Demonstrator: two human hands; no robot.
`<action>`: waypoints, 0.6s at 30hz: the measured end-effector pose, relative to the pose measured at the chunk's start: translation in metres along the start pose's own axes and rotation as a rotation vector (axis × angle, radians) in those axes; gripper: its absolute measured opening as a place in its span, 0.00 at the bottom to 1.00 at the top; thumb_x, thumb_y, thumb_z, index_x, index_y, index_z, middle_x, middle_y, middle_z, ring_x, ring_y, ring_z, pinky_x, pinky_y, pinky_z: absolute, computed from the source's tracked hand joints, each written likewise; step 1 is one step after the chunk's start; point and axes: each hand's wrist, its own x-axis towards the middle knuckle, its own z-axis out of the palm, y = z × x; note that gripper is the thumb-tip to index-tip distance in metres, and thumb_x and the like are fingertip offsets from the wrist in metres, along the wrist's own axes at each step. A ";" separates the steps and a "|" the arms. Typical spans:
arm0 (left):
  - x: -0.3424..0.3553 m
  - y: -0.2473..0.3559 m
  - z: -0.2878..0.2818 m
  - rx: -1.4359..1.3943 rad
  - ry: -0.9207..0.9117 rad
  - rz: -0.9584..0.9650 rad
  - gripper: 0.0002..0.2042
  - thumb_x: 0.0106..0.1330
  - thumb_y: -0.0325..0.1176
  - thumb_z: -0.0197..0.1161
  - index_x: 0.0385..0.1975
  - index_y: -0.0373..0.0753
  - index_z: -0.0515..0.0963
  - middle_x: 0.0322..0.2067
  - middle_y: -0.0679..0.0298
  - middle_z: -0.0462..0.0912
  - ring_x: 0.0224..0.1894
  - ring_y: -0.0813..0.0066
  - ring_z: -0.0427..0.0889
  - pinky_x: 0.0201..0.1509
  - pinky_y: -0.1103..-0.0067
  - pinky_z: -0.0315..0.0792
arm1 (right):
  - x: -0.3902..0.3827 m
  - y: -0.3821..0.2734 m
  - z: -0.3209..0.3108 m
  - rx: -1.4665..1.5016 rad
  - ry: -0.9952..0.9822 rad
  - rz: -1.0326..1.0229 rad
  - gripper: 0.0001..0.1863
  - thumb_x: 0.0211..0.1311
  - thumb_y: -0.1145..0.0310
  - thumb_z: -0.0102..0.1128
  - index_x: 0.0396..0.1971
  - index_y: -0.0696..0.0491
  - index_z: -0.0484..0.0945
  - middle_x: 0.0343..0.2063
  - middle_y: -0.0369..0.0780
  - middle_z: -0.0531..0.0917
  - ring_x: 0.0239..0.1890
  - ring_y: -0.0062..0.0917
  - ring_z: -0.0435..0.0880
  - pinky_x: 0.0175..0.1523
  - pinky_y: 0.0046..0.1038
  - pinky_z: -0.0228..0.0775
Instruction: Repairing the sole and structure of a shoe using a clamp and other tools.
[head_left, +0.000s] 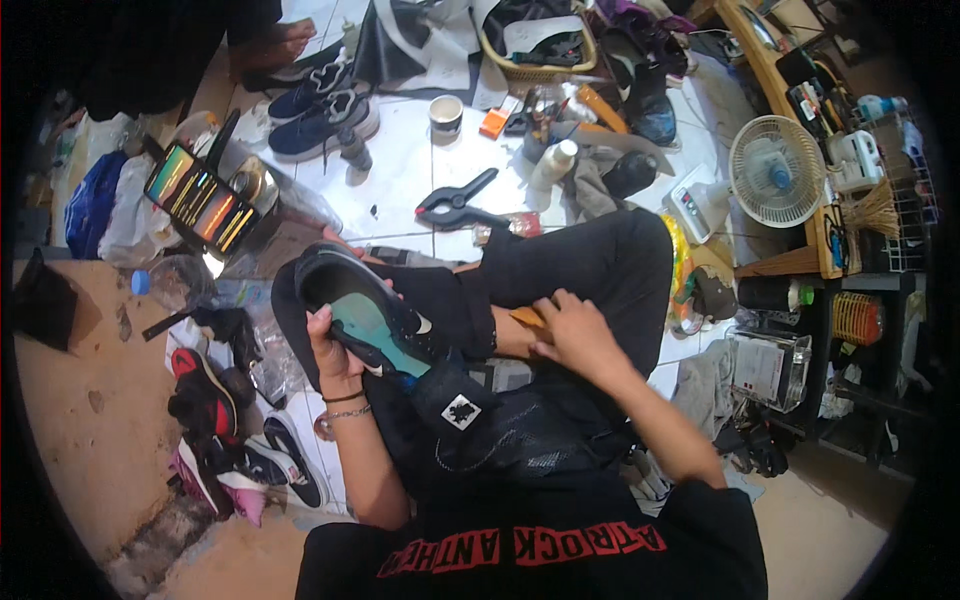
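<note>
My left hand [335, 362] grips a dark shoe [425, 335] over my lap, its thumb on the near side of the rim and other fingers round the far side. The shoe's opening faces up and shows a teal-green inside. My right hand [580, 340] is beside my bent leg, fingers curled around a small flat orange-yellow piece [527, 317]; its kind is hard to make out. Part of that piece is hidden by the fingers. On the tiles ahead lies a black spring clamp [462, 205].
A phone [202, 200] stands on a holder at left. Ahead are blue shoes [318, 130], a paper cup [446, 115], a white bottle [556, 160] and a yellow basket [540, 72]. A fan [776, 170] stands at right. Several shoes [205, 390] lie at lower left.
</note>
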 end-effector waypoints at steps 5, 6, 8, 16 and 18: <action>0.000 0.001 0.006 0.026 0.021 0.015 0.42 0.57 0.41 0.67 0.72 0.31 0.60 0.62 0.46 0.74 0.51 0.44 0.86 0.55 0.51 0.84 | 0.006 0.013 0.003 0.283 0.068 0.029 0.16 0.59 0.65 0.70 0.43 0.57 0.81 0.39 0.47 0.83 0.43 0.46 0.84 0.50 0.43 0.77; -0.002 0.001 0.006 0.033 0.030 0.025 0.42 0.57 0.41 0.67 0.71 0.31 0.60 0.62 0.45 0.74 0.51 0.44 0.86 0.55 0.51 0.84 | 0.014 0.020 -0.008 0.334 0.020 0.062 0.13 0.61 0.65 0.69 0.41 0.57 0.82 0.37 0.48 0.84 0.42 0.46 0.84 0.50 0.43 0.77; -0.005 0.001 0.005 0.029 0.029 0.046 0.42 0.57 0.41 0.67 0.71 0.30 0.60 0.63 0.44 0.73 0.51 0.44 0.86 0.55 0.51 0.84 | 0.024 0.035 -0.042 0.379 0.217 -0.029 0.09 0.66 0.67 0.63 0.39 0.57 0.84 0.36 0.49 0.85 0.42 0.48 0.85 0.52 0.44 0.77; -0.002 0.001 0.006 0.079 0.064 0.059 0.41 0.54 0.42 0.70 0.67 0.27 0.63 0.58 0.45 0.77 0.54 0.50 0.85 0.55 0.55 0.84 | 0.131 0.128 -0.205 -0.315 0.969 0.157 0.15 0.65 0.67 0.65 0.50 0.52 0.82 0.42 0.48 0.83 0.44 0.46 0.82 0.49 0.44 0.74; -0.002 0.002 0.011 0.079 0.083 0.086 0.42 0.54 0.42 0.70 0.68 0.27 0.63 0.58 0.45 0.77 0.54 0.49 0.85 0.55 0.54 0.84 | 0.140 0.122 -0.179 -0.222 0.903 0.095 0.19 0.60 0.63 0.69 0.50 0.52 0.83 0.43 0.49 0.83 0.45 0.48 0.81 0.53 0.44 0.74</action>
